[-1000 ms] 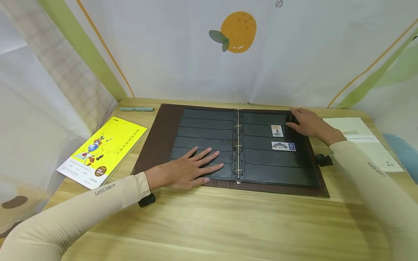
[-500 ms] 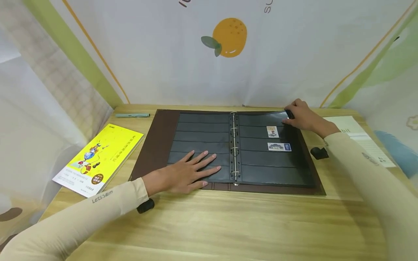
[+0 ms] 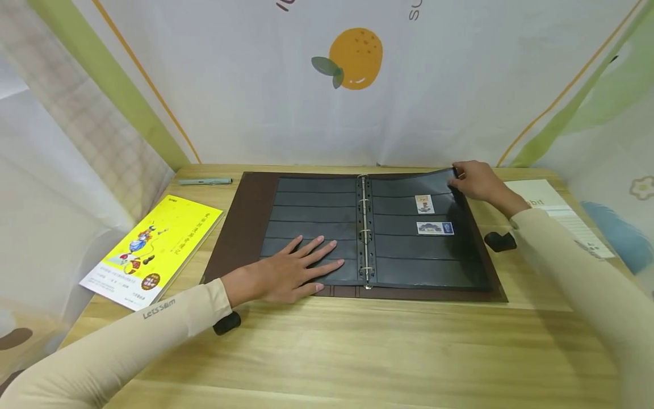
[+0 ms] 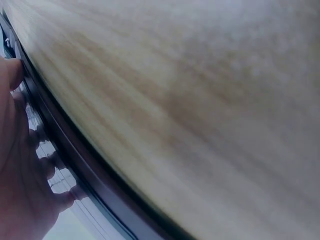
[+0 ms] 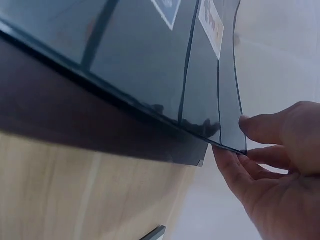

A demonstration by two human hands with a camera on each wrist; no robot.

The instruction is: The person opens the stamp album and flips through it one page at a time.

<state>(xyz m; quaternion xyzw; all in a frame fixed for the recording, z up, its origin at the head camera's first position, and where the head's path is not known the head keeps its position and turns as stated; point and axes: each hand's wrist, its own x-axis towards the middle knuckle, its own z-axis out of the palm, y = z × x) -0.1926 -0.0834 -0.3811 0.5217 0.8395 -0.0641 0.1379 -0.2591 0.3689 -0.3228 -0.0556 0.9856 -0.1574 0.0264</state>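
Observation:
A brown ring binder [image 3: 225, 244], a stamp album, lies spread on the table with black pocket pages on both sides of its metal rings [image 3: 365, 227]. Two stamps sit in the right page [image 3: 414, 271]: a small upright one [image 3: 424, 204] and a wider blue one [image 3: 435, 228]. My left hand [image 3: 291, 271] rests flat on the lower part of the left page [image 3: 317, 199], fingers spread. At the far right corner, my right hand [image 3: 477, 180] pinches the right page between thumb and fingers. In the right wrist view that page corner [image 5: 231, 135] curves up off the cover.
A yellow book [image 3: 158, 244] lies left of the binder, with a pale green pen [image 3: 205, 182] behind it. A cream notepad [image 3: 557, 210] lies on the right, partly behind my right forearm. A printed curtain [image 3: 255, 85] hangs along the table's back edge.
My right hand has taken hold of the right page's far corner and lifted it from the cover. My left hand stays on the left page. The head view has shifted slightly.

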